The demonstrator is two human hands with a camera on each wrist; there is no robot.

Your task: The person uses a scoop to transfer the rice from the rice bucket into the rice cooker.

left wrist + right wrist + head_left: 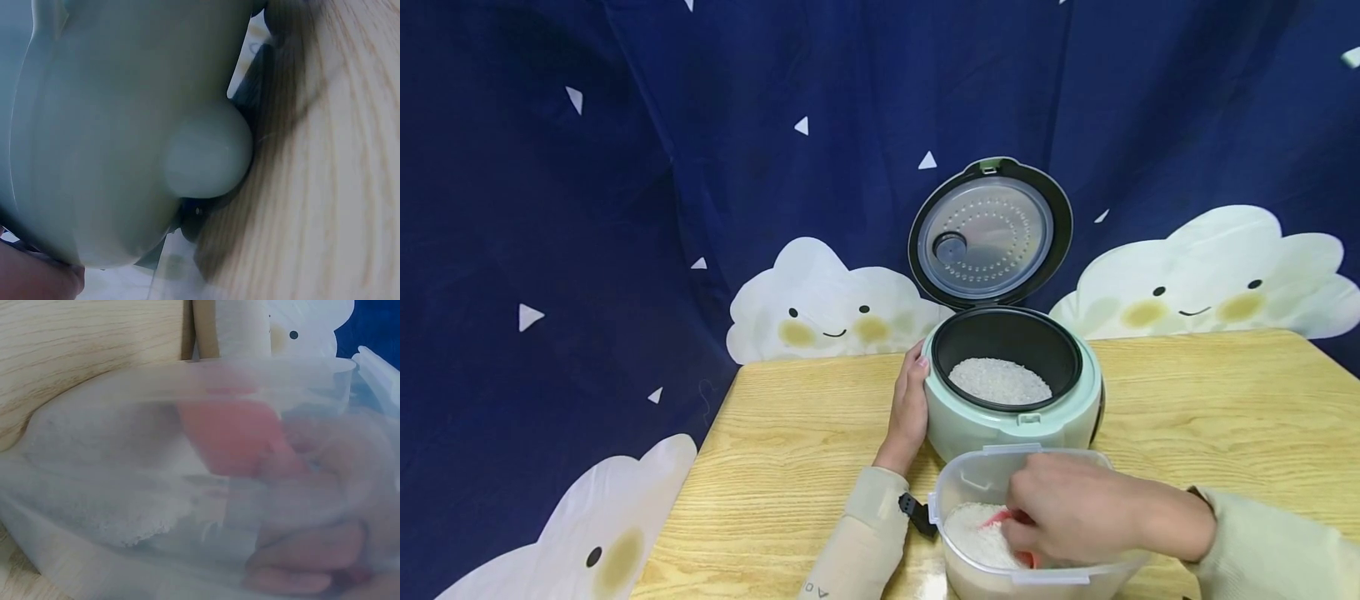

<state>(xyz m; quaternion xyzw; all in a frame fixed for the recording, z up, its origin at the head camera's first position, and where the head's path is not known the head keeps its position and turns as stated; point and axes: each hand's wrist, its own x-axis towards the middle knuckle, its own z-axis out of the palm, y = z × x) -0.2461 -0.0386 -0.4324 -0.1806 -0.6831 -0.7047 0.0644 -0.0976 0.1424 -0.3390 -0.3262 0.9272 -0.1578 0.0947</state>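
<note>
A pale green rice cooker point(1011, 429) stands with its lid point(988, 237) raised and white rice point(1000, 381) in its black inner pot point(1052, 346). Against the cooker's left side rests my left hand point(910, 408), palm side to the wall; in the left wrist view the cooker's rounded side point(112, 137) fills much of the picture. My right hand point(1063, 504) reaches into a clear plastic bin point(955, 483) of rice point(981, 537), its fingers curled round a red scoop point(234, 434). Through the bin's cloudy wall, the scoop shows beside the heaped rice; my hand partly covers it.
The bin stands right in front of the cooker on a wooden table point(805, 417). A dark blue curtain point(812, 183) with cloud prints hangs behind the table and on its left. A black strap end point(917, 512) juts from my left cuff beside the bin.
</note>
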